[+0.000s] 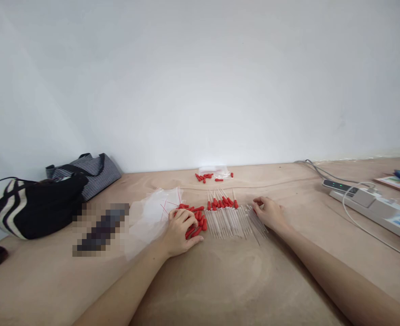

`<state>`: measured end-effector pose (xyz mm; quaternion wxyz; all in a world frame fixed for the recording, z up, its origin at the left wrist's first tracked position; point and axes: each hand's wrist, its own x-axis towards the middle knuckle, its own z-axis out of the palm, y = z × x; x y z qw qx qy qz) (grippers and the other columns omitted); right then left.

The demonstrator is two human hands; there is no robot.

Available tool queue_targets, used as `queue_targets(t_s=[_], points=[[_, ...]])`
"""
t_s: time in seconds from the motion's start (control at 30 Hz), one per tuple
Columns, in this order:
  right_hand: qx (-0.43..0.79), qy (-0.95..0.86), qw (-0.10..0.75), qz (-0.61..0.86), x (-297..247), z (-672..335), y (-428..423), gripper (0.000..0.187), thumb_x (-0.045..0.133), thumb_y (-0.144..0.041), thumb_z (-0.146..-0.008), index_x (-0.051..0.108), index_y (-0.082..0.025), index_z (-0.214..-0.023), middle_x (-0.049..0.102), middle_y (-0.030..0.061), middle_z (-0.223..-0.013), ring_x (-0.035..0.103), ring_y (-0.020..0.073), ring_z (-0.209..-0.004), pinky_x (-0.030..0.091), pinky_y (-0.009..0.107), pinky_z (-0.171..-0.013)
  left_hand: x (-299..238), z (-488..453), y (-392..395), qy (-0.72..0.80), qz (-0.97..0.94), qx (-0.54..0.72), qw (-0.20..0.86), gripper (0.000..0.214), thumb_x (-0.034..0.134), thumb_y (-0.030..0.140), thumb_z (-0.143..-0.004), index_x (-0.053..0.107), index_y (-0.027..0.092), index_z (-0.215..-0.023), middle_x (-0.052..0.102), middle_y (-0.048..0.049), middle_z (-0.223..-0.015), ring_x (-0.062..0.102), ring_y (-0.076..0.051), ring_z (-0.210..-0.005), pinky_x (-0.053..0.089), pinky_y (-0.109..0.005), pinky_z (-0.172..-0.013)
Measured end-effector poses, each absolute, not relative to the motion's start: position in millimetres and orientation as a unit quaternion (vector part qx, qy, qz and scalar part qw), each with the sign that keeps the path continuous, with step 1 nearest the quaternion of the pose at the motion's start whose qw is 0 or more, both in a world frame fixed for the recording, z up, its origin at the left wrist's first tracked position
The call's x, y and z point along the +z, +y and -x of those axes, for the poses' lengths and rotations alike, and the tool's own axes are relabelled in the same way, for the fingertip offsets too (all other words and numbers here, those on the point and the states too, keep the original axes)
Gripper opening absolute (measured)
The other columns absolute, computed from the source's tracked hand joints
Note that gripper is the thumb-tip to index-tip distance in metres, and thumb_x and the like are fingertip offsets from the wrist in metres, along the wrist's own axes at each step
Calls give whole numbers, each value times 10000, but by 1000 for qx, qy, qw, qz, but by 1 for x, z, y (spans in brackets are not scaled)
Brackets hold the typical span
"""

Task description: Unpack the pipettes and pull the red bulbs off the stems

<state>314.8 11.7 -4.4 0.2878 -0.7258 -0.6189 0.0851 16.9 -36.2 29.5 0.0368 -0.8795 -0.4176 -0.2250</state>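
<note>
A row of thin clear glass dropper tubes lies side by side on the table, pointing away from me. Red rubber bulbs sit across their far part, some seemingly on tubes. My left hand rests over a loose pile of red bulbs, its fingers bent and its thumb stretched out; the fingertips are partly hidden. At the row's right end is my right hand, thumb and fingers apart beside some slanting tubes. No tube is plainly gripped in it.
Thin clear plastic bags lie left of the bulbs. Farther back sits another bag with several red bulbs. A striped bag and a black bag stand left, near a pixelated dark object. A power strip with cables lies right.
</note>
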Motion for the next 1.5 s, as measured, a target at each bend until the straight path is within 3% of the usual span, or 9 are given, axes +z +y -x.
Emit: queue_targets(t_s=[0.3, 0.57, 0.77, 0.93, 1.03, 1.13, 1.27, 1.4, 1.5], points=[[150, -606, 213, 752, 13, -276, 66, 243, 520, -382, -665, 627, -178, -588, 619, 74, -575, 598, 228, -688, 381, 376, -693, 37, -11, -39, -401, 890, -214, 18, 277, 630, 436, -624, 512, 208, -727, 566, -32, -889, 475, -207, -871, 261, -388, -826], [226, -573, 212, 759, 18, -262, 90, 117, 607, -227, -552, 564, -173, -458, 505, 16, -362, 577, 193, -532, 409, 355, -653, 40, -12, -41, -402, 889, -218, 18, 254, 633, 415, -628, 519, 208, -721, 571, -26, -873, 484, -201, -864, 259, -385, -831], [290, -567, 365, 679, 25, -268, 77, 230, 413, -287, -761, 579, -129, -778, 613, 75, -599, 574, 156, -557, 419, 260, -546, 31, -17, -40, -410, 877, -248, 37, 163, 567, 360, -715, 569, 226, -808, 602, -34, -915, 495, -212, -926, 249, -409, -863], [326, -569, 475, 587, 22, -271, 25, 405, 421, -334, -784, 328, -156, -1135, 607, 18, -776, 596, 125, -706, 461, 233, -629, 20, -33, -44, -405, 861, -301, 56, 194, 546, 332, -751, 580, 235, -916, 619, -32, -967, 479, -222, -1011, 195, -435, -941], [434, -579, 534, 438, 10, -269, -14, 464, 576, -419, -693, 385, -190, -1048, 592, -6, -736, 599, 136, -644, 470, 287, -662, 16, -48, -49, -402, 855, -323, 56, 224, 527, 316, -776, 572, 241, -983, 627, -25, -973, 487, -214, -1015, 184, -434, -953], [522, -560, 531, 363, 1, -264, -42, 325, 604, -452, -677, 478, -198, -836, 610, 12, -764, 607, 142, -685, 461, 303, -701, 14, -63, -54, -400, 855, -327, 51, 258, 506, 318, -798, 559, 250, -1042, 632, -22, -991, 494, -215, -1014, 181, -446, -950], [575, -561, 501, 323, 0, -257, -54, 282, 613, -446, -678, 522, -202, -787, 636, 18, -793, 609, 148, -739, 445, 317, -751, 14, -74, -57, -396, 860, -317, 50, 195, 464, 287, -831, 594, 262, -975, 640, -15, -1000, 495, -223, -1020, 179, -478, -934], [504, -612, 493, 358, 3, -263, -49, 273, 587, -454, -698, 570, -194, -779, 636, 26, -744, 594, 154, -715, 442, 308, -703, 12, -72, -54, -401, 854, -322, 83, 141, 475, 240, -827, 616, 241, -824, 653, -4, -984, 510, -231, -1008, 162, -503, -931], [324, -674, 513, 423, 5, -273, -45, 264, 555, -454, -726, 603, -200, -779, 641, 44, -763, 574, 168, -740, 416, 331, -721, 9, -68, -51, -400, 848, -326, 117, 119, 491, 234, -817, 609, 232, -804, 645, -8, -1010, 509, -238, -1018, 151, -513, -940]])
